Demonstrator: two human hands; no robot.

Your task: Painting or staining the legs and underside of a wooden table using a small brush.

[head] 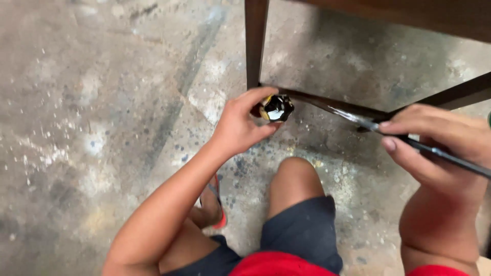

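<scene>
While our left hand (239,128) grips the small open tin (276,108) level, our right hand (437,143) pinches the thin brush (409,144); we should lay light, even strokes along the chair's lower rail (332,106).

A worn grey concrete floor (102,102) fills the view, mottled with pale scuffs, dark streaks and small paint specks. At the upper right stands dark brown wooden furniture (409,13), its upright leg (254,41) meeting a glossy low crossbar (332,106). Soft, even light falls throughout.
</scene>
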